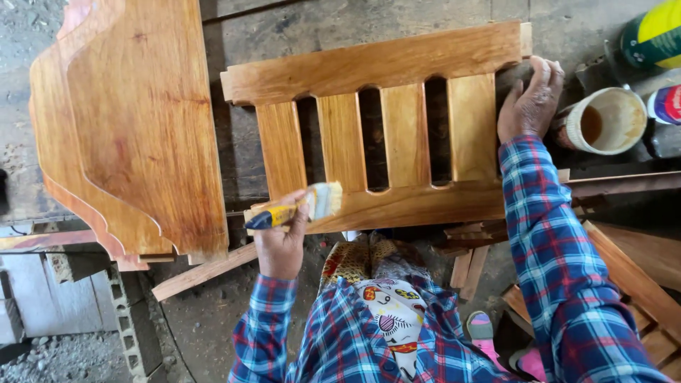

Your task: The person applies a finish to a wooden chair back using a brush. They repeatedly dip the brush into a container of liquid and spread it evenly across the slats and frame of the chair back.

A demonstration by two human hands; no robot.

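Note:
A varnished wooden slatted frame lies in front of me, its slats running between two rails. My left hand grips a paintbrush with a yellow and blue handle, its bristles resting at the near rail's left end. My right hand presses on the frame's far right corner, steadying it. Both arms wear blue and red plaid sleeves.
A large glossy shaped wooden panel lies to the left. A white tub of brown varnish stands just right of my right hand, with cans behind it. Loose wood strips and planks lie on the concrete floor.

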